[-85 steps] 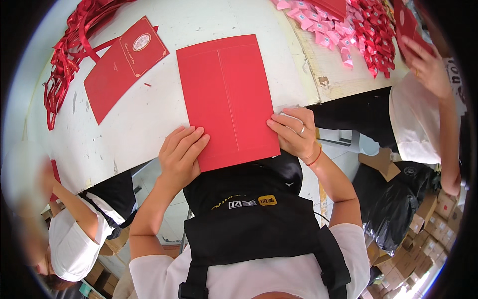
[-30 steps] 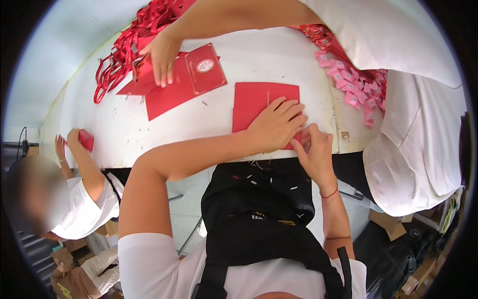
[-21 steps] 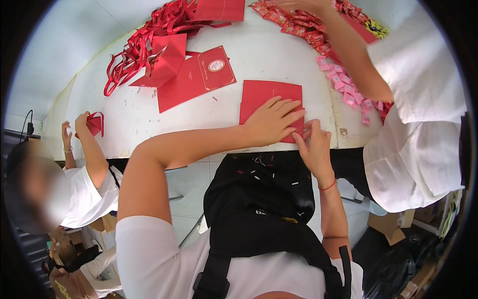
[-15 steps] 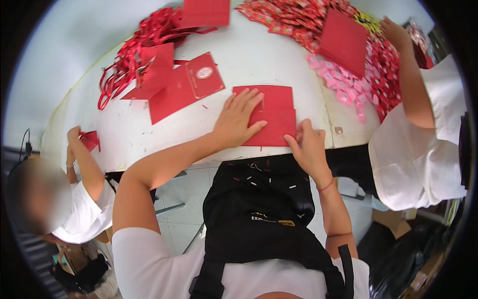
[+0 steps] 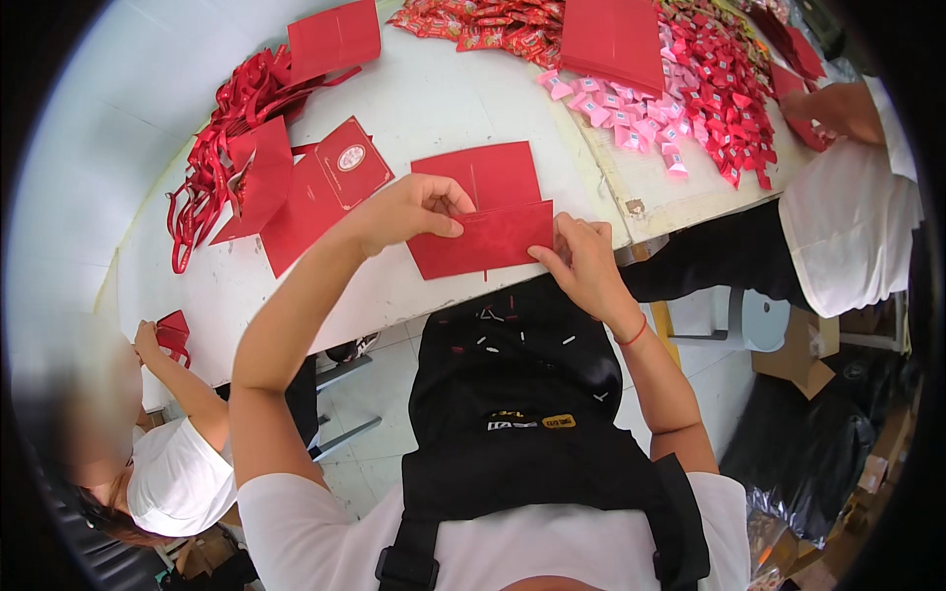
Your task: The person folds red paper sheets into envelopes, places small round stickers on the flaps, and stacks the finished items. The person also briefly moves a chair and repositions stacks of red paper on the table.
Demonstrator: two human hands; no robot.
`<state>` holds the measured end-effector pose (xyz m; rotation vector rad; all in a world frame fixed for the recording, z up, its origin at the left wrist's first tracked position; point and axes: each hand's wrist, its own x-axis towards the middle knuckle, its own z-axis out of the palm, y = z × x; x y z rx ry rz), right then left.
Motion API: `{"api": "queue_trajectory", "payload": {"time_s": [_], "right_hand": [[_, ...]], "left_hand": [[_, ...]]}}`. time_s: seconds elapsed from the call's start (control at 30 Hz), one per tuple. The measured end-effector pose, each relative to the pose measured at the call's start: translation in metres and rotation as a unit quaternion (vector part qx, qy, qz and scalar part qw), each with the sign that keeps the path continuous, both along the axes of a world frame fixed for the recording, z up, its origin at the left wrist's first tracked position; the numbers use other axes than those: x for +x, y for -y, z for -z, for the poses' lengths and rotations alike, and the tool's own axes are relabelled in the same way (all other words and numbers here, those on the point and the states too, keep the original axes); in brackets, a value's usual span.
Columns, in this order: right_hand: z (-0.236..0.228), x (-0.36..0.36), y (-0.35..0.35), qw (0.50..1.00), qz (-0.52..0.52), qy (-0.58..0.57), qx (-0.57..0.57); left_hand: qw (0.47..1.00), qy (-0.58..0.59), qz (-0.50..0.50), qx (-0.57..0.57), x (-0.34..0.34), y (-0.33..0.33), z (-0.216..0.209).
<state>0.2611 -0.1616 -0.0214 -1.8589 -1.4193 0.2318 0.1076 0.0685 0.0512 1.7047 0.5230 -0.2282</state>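
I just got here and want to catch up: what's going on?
The person's left hand and right hand hold a folded red sheet near the front edge of the white table. A printed red sheet lies to the left, beside red ribbons. Pink packets are heaped to the right.

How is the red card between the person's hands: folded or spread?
Folded. On the red card, a near panel overlaps the far one, its edge running between the left hand and right hand.

The folded card (image 5: 498, 244) looks like smooth matt paper, the ribbons (image 5: 254, 87) glossy, the apron (image 5: 542, 473) matt cloth.
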Motion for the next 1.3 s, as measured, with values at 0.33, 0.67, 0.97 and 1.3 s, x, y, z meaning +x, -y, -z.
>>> {"api": "queue_trajectory", "payload": {"time_s": [0.33,0.67,0.97,1.3], "right_hand": [[-0.001,-0.001,-0.001,1.000,0.007,-0.025,0.001],[0.000,0.000,-0.003,0.999,0.002,-0.032,0.015],[0.010,0.002,0.000,0.998,-0.023,-0.053,0.027],[0.006,0.006,0.004,0.987,-0.056,-0.148,0.004]], "left_hand": [[0.922,-0.136,0.211,0.295,0.041,0.006,-0.028],[0.976,-0.178,0.031,0.120,0.044,0.011,-0.019],[0.820,0.062,0.164,0.545,0.026,0.048,-0.041],[0.938,-0.167,0.197,0.232,0.047,0.031,-0.047]]}}
